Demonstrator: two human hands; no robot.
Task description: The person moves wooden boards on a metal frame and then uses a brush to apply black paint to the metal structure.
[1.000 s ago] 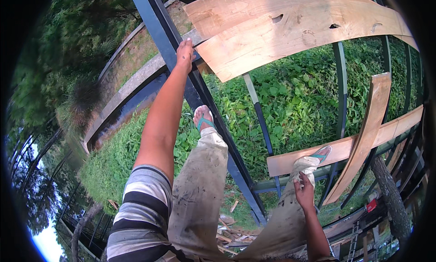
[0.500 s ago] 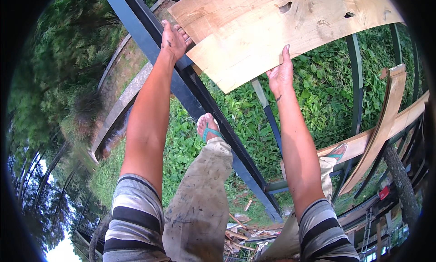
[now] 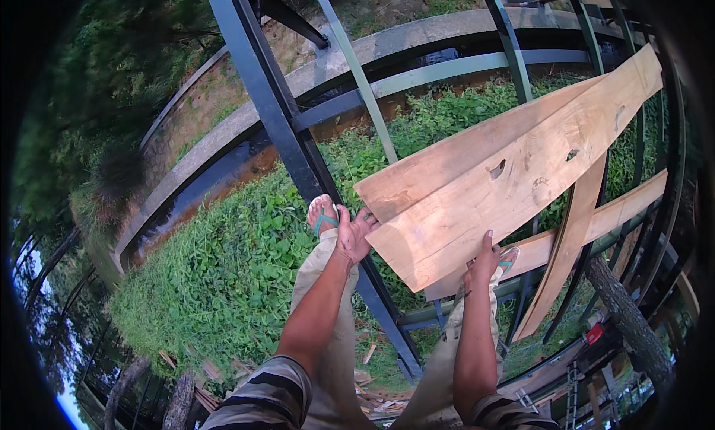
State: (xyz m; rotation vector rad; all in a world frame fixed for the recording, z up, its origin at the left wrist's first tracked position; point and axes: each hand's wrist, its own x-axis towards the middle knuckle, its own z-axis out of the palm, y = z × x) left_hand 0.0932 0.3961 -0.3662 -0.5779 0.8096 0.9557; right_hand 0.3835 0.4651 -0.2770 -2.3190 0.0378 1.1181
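Two wide wooden planks (image 3: 477, 199) lie one overlapping the other, slanting up to the far right; the nearer one has two dark knot holes. My right hand (image 3: 482, 266) grips the near edge, thumb over the top face and its other fingers largely hidden at the underside. At the planks' left end is my left hand (image 3: 353, 236), fingers apart, their tips close against the end edges. Whether those tips press on the wood is hard to see. Beneath the planks run the dark metal bars of a frame (image 3: 289, 117).
My sandalled left foot (image 3: 322, 214) rests on the thick dark beam, my right foot (image 3: 509, 260) on a lower board (image 3: 538, 253). Another narrow board (image 3: 555, 274) crosses it. Green plants (image 3: 231, 259) grow far below, beside a curved concrete-edged channel (image 3: 201, 158). A tree trunk (image 3: 629, 311) stands right.
Both hands and the planks have come nearer and lower, the planks now tilted up toward the far right. More of the metal frame and the channel has come into view.
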